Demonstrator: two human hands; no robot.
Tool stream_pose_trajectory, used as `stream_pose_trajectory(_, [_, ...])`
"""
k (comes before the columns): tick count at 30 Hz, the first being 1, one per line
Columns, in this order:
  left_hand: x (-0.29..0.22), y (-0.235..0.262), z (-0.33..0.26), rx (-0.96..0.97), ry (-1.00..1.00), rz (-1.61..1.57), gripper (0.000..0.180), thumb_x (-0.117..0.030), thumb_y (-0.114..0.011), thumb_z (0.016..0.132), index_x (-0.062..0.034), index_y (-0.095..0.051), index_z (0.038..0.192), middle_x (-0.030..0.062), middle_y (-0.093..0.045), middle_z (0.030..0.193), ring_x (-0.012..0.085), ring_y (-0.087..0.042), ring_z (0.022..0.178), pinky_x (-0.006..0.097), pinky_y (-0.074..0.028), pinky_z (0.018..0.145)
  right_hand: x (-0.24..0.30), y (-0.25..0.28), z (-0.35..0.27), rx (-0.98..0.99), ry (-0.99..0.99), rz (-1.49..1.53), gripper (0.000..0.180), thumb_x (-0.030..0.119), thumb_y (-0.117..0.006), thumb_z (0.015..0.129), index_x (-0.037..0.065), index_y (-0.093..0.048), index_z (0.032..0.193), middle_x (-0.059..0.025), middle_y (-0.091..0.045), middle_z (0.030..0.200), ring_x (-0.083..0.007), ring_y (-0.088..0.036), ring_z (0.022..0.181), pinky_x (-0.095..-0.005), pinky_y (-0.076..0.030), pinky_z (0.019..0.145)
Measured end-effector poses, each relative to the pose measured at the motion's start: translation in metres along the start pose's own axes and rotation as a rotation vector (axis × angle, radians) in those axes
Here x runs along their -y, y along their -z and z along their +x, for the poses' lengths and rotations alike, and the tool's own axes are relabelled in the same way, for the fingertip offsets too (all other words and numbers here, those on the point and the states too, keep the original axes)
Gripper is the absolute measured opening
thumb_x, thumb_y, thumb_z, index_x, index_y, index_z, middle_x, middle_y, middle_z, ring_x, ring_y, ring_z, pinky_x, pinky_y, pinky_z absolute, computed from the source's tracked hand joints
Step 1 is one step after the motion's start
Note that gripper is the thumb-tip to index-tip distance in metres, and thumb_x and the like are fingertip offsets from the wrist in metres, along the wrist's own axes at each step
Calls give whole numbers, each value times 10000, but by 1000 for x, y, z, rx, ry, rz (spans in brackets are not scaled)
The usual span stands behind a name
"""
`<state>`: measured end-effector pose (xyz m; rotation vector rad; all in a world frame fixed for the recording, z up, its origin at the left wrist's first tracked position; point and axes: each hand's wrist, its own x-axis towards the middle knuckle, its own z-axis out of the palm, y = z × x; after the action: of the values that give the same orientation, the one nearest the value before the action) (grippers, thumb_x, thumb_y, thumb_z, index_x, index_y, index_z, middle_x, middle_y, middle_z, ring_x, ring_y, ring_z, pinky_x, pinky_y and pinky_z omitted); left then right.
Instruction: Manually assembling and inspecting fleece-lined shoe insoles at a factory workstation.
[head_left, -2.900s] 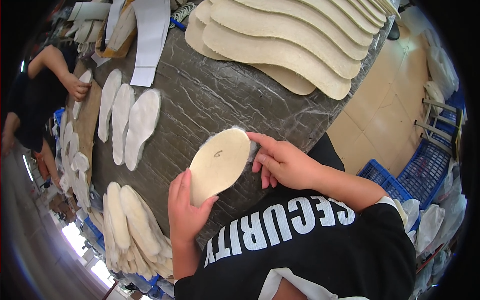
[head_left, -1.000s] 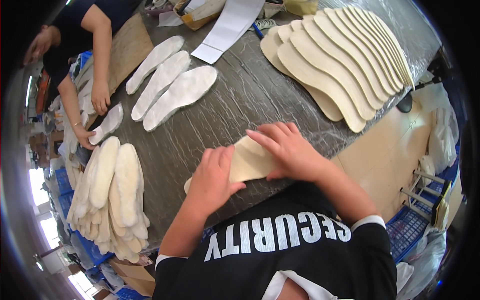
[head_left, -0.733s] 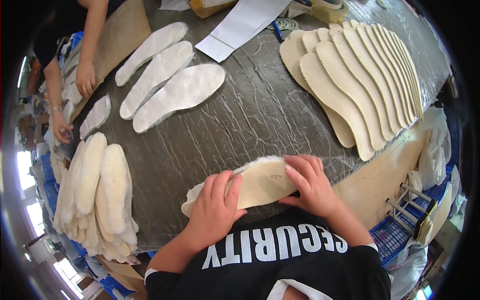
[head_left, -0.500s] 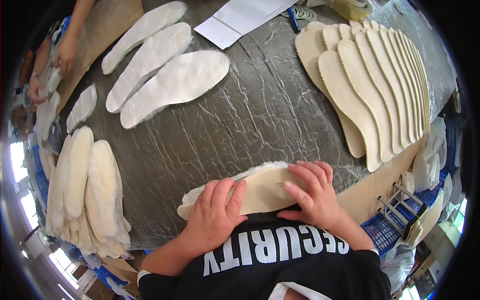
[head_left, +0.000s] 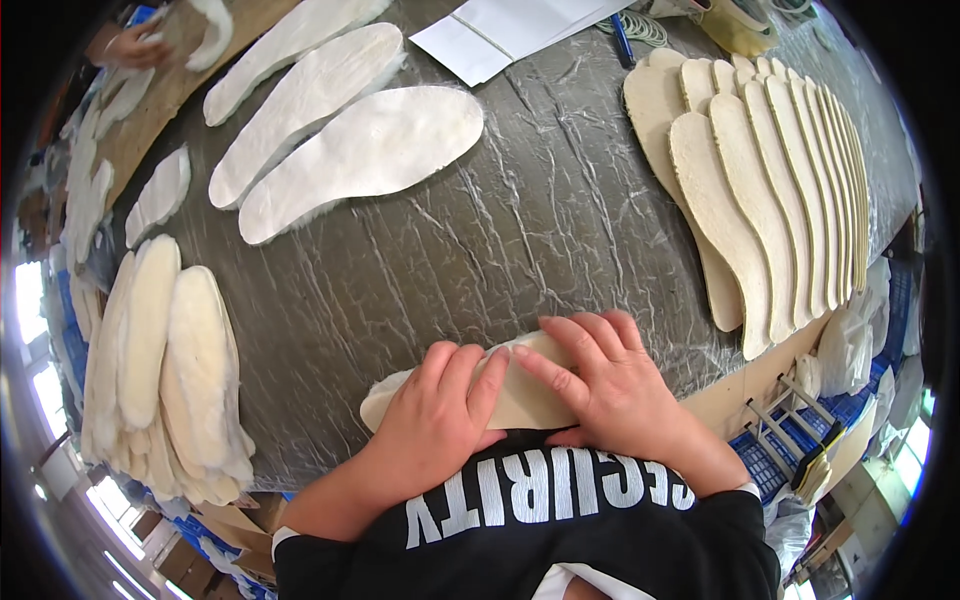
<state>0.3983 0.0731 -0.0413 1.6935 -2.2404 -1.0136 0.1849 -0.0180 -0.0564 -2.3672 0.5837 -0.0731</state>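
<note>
The insole point(head_left: 533, 398), a long rounded shape with a smooth beige, felt-like face upward and pale fluff along its far rim, is in both hands at the near edge of the bench point(head_left: 420, 275) in the head view, just in front of the person's black shirt point(head_left: 640, 555); whether it touches the bench top cannot be told. The left hand point(head_left: 432, 420) grips it with fingers over the top and thumb at the near rim; the right hand point(head_left: 622, 385) grasps the other end, its index fingertip close to the left one's. The bench is covered in dark, crinkled, glossy film. Toward its left near corner lies a heap of fluffy cream insoles point(head_left: 165, 370), with a shorter white piece point(head_left: 158, 198) beyond, by the left edge. Farther back, three white insoles point(head_left: 365, 150) with fuzzy rims lie side by side. Along the right edge, beige insoles point(head_left: 735, 215) overlap in a wavy fan. Near the far edge are flat white paper strips point(head_left: 510, 35) and a slim blue pen point(head_left: 622, 42).
</note>
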Motion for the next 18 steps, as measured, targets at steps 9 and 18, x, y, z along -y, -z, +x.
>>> stream_pose_trajectory(9, [35, 32, -38, -220, 232, -182, 696, -78, -853, 636, 24, -515, 1236, 141, -541, 1173, 271, -583, 1016, 353, -515, 858, -1, -9, -2, -87, -56, 13, 944, 247, -861, 505, 135, -485, 1364, -154, -504, 1275, -366, -478, 1176, -528, -359, 991])
stream_pose_trajectory(18, [38, 20, -46, -414, 386, -1091, 250, 82, -653, 830, 27, -564, 1057, 84, -659, 966, 101, -628, 881, 235, -508, 760, 32, -25, 50, -144, 304, 126, 867, 280, -841, 600, 71, -469, 1355, -176, -487, 1334, -359, -444, 1266, -529, -311, 1071])
